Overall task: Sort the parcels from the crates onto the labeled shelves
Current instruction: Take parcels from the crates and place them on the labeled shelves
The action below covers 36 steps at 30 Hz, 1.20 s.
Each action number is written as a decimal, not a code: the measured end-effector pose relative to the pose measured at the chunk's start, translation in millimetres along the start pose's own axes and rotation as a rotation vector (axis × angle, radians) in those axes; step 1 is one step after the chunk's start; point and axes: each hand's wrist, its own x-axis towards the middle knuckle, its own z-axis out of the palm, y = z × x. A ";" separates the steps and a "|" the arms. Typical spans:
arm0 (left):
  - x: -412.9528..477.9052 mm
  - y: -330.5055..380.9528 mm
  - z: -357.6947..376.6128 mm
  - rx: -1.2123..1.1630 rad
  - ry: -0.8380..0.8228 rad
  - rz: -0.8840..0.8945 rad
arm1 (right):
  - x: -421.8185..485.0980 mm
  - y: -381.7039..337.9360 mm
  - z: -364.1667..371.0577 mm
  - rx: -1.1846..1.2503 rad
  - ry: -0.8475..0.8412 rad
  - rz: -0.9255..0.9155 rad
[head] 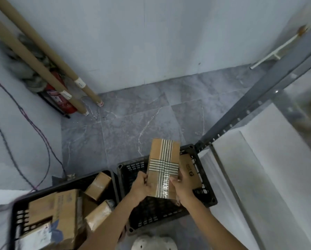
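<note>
Both left hand [142, 186] and right hand [182, 188] grip a taped parcel [163, 165] over the right crate [131, 168]; grey tiled floor [133, 114], cardboard tubes [68, 71] leaning in wall corner.

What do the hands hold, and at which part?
A taped cardboard parcel, at its near end: left hand on the left edge, right hand on the right edge.

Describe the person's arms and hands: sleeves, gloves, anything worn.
The left hand and right hand are bare, without gloves. The left forearm and right forearm are uncovered to the picture's edge; no sleeve shows. No watch or bracelet is visible at either wrist; rings are too small to tell.
</note>
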 end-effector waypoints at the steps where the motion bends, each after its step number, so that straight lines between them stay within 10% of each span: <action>1: -16.6 25.3 -10.5 0.000 0.018 0.034 | -17.0 -28.2 -7.7 0.006 -0.004 -0.037; 16: -303.1 399.3 -138.7 -0.329 0.358 0.635 | -264.5 -430.0 -108.7 0.251 -0.005 -0.732; 31: -411.1 466.2 -133.6 -0.600 0.085 0.805 | -386.5 -497.0 -167.9 0.328 -0.015 -1.194; 36: -411.1 462.2 -137.4 -0.682 -0.142 0.879 | -394.7 -513.9 -188.0 0.184 0.110 -1.079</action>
